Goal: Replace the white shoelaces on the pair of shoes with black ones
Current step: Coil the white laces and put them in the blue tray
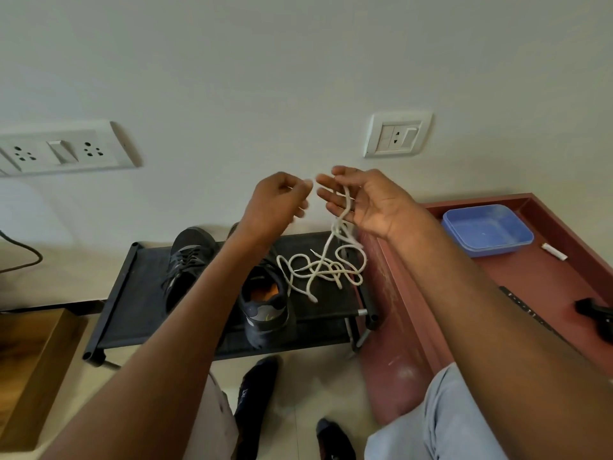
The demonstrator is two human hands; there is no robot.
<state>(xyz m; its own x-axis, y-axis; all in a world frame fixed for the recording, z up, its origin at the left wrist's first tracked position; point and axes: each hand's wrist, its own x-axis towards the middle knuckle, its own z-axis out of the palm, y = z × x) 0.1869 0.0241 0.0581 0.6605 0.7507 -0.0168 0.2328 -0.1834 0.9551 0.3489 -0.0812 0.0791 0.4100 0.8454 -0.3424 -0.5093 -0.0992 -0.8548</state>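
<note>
White shoelaces [323, 270], already off the shoes [265, 293] on the black rack [132, 293], are pinched by left hand [278, 202] and draped over half-curled right hand [361, 202]; gathering and setting aside judged next.

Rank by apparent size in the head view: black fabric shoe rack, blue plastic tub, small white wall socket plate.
1. black fabric shoe rack
2. blue plastic tub
3. small white wall socket plate
The last two differ only modestly, and the plate is farther away.
</note>
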